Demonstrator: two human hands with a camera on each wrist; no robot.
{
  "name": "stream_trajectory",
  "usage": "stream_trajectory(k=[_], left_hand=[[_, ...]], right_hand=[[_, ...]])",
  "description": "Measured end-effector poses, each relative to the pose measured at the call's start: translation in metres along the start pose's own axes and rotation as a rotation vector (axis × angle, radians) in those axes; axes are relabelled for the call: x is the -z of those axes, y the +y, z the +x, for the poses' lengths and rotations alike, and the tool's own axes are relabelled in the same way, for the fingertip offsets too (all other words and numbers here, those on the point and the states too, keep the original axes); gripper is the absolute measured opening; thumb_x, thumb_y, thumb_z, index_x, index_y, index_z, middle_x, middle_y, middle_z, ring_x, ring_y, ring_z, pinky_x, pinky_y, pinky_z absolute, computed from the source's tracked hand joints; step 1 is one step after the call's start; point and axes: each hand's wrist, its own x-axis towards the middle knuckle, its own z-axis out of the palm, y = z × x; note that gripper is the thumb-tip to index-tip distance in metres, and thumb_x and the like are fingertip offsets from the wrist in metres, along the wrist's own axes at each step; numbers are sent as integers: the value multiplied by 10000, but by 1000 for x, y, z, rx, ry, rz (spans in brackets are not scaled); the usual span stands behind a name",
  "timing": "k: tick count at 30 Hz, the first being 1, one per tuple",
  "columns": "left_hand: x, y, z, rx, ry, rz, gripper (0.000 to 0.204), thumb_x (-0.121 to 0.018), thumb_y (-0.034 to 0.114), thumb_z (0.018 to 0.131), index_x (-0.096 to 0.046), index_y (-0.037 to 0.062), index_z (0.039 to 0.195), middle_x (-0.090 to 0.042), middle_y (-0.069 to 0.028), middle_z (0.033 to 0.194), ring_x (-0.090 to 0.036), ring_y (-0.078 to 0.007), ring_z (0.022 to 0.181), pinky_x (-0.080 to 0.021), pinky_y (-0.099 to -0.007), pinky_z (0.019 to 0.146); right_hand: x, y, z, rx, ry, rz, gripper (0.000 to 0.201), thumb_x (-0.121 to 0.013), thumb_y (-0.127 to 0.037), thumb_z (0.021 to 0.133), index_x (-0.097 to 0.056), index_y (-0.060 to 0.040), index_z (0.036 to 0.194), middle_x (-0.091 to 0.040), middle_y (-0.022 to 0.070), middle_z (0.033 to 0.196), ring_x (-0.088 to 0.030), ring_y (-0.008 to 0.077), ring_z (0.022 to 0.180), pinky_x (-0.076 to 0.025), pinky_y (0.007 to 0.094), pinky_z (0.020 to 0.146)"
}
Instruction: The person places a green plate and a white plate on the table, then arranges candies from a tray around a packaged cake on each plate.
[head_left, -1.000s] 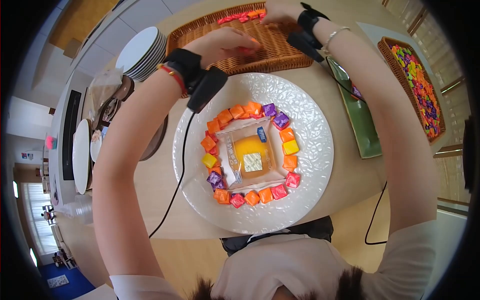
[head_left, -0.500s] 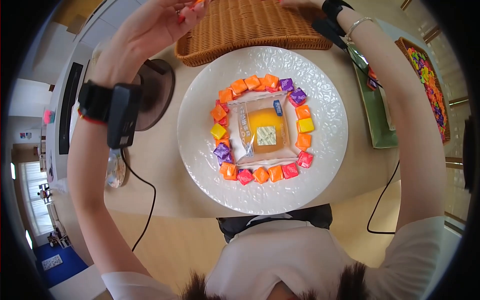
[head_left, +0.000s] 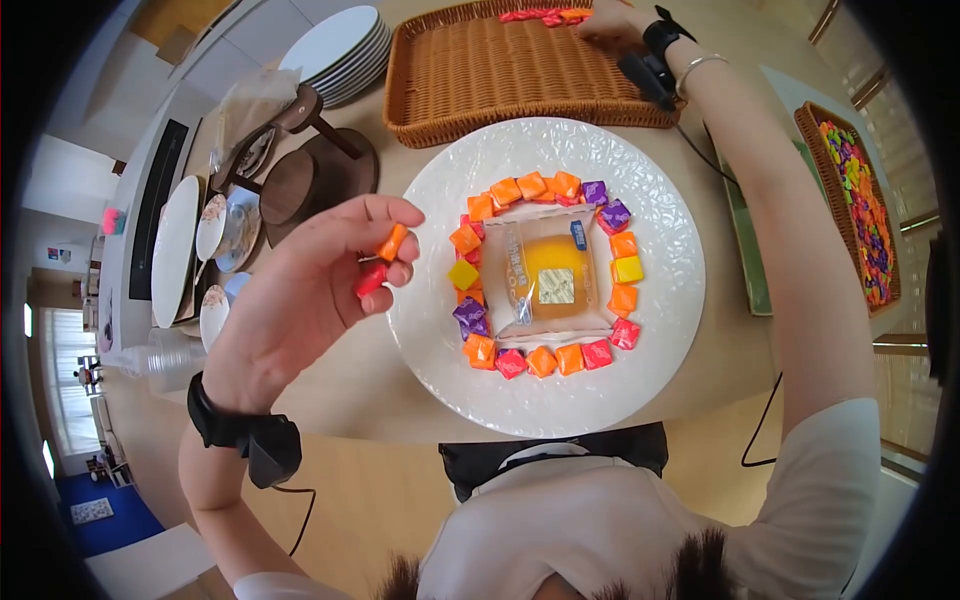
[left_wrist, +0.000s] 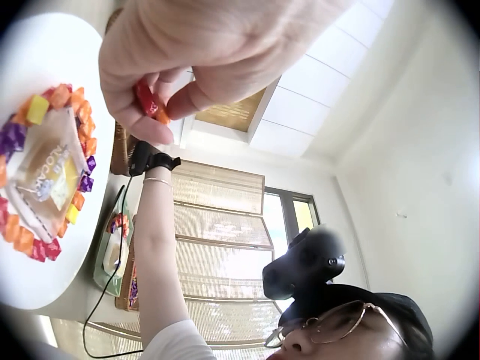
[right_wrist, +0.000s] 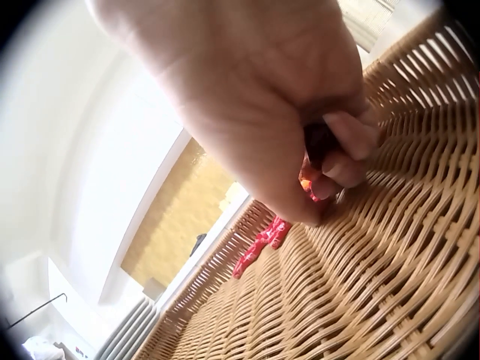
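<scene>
My left hand [head_left: 310, 285], raised left of the plate, holds an orange wrapped candy [head_left: 393, 243] and a red wrapped candy [head_left: 371, 280] in its curled fingers. In the far right part of a wicker basket [head_left: 490, 75], my right hand [head_left: 612, 27] has its fingers curled around an orange-red wrapped candy [right_wrist: 307, 184]. A dark patch shows under that palm. Red and orange candies [head_left: 540, 17] lie along the basket's far side. On the white plate [head_left: 560, 410], orange, red, purple and yellow candies ring a clear-packed yellow cake [head_left: 545, 258].
White plates [head_left: 335, 50] are stacked at the back left, near a dark wooden stand [head_left: 345, 165]. At the right are a green tray [head_left: 745, 225] and a smaller basket of colourful candies [head_left: 860, 215]. Cables hang from both wrist cameras.
My left hand has come from over the basket, out to the left and back down beside the plate, carrying the candies. The right hand stays at the basket's far side.
</scene>
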Motion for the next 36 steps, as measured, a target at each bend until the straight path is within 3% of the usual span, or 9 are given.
stream_trajectory(k=[5,8,11,18,22,24,26,34,36], left_hand=[[1,-20,-5,50,-4,3,157,-534,127,987,-569,41,1113,-603,-36,928,-546,-83,759,-392,-172,535],[-4,-29,-8,19,-77,55,164,-560,157,991,-632,41,1083,-635,-9,920,-560,-52,755,-434,-192,599],[-18,-39,-16,30,-133,107,160,-559,167,989,-623,32,1049,-595,1,851,-519,-48,696,-330,-160,495],[-37,-85,-32,5,-191,319,304,-608,271,1019,-683,21,1175,-498,73,699,-396,-3,596,-290,-188,515],[-39,-96,-32,52,-168,312,221,-667,181,983,-697,25,1136,-556,70,750,-390,6,594,-288,-183,516],[-37,-101,-33,40,-162,284,216,-676,179,979,-710,16,1115,-586,71,783,-426,12,651,-331,-170,561],[-36,-109,-31,25,-164,256,213,-685,178,975,-722,6,1093,-615,71,815,-462,18,708,-374,-158,607],[-32,-139,-24,-203,37,336,131,-735,142,921,-742,16,956,-577,90,725,-426,24,650,-331,-168,562],[-32,-141,-26,-226,57,301,128,-737,131,918,-744,12,964,-578,88,726,-429,22,650,-333,-170,562]], right_hand=[[88,-38,-72,119,121,156,278,-729,-239,815,-683,-27,990,-660,150,759,-679,302,718,-533,393,680],[149,-84,-150,223,189,341,275,-740,-209,813,-660,-41,1015,-623,124,721,-656,282,668,-511,377,638],[193,-127,-228,316,123,500,286,-751,-180,811,-637,-55,1041,-585,98,683,-633,262,618,-489,361,596],[182,-204,-400,350,-158,800,354,-776,-111,806,-584,-87,1102,-498,38,595,-581,216,501,-439,323,497],[168,-220,-423,323,-222,824,288,-710,-159,890,-508,-62,1071,-650,107,727,-644,323,609,-481,411,538],[155,-226,-429,262,-91,867,323,-762,-128,850,-577,-97,1114,-528,37,623,-561,203,503,-412,325,493],[151,-229,-428,257,-99,865,324,-765,-136,851,-578,-98,1113,-532,37,632,-564,203,509,-414,329,497],[139,-239,-421,244,-124,861,369,-795,-164,836,-586,-93,1131,-540,39,658,-575,196,543,-425,331,513],[137,-241,-422,179,-36,944,403,-814,-169,820,-605,-88,1154,-543,38,667,-553,178,535,-418,322,510]])
